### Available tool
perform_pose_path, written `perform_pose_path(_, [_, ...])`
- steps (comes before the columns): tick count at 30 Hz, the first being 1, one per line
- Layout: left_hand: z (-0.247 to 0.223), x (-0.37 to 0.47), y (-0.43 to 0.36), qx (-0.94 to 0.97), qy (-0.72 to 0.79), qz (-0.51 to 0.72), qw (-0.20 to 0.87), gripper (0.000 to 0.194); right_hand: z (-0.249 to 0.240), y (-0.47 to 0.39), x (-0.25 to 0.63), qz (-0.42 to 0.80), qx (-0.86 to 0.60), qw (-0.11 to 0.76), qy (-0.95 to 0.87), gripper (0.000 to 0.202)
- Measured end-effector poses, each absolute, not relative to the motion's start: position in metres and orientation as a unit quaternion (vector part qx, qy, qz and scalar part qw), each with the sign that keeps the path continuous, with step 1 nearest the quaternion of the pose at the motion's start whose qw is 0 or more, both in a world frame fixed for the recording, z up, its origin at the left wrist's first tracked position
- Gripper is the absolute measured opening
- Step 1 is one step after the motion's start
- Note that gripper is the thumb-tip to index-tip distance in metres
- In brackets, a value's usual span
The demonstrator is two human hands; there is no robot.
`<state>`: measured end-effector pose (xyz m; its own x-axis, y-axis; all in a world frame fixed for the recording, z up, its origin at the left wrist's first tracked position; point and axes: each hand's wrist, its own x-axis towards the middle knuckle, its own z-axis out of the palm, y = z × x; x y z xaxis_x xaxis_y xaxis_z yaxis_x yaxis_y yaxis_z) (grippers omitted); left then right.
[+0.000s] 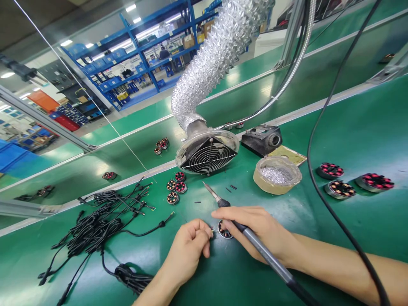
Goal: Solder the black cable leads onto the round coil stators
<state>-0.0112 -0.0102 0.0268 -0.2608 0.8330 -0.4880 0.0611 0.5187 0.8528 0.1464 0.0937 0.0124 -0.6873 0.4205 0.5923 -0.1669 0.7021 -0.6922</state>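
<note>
The right hand (255, 231) grips a soldering iron (251, 238) like a pen, its tip pointing to 11 o'clock, away from the work. The same hand's fingers touch a small motor stator (224, 231) on the green bench (350, 127). The left hand (188, 246) is curled nearly closed at 9 o'clock of the stator; it seems to pinch a thin wire, but I cannot tell for sure. The hot tip is near the fingers, so a slip could burn them. The iron's black cable (321, 199) lies close to the solder pot (277, 174) at 1 o'clock, and a pull on it could drag the pot. Loose black leads (102, 221) at 9 o'clock could tangle.
</note>
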Motion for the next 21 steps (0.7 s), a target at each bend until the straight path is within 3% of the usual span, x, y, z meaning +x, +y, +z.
perform_pose_path(21, [0.030,-0.009,-0.010,0.318,0.711,0.362,0.512,0.027,0.023,0.094,0.164,0.454,-0.063,0.414,-0.787,0.020])
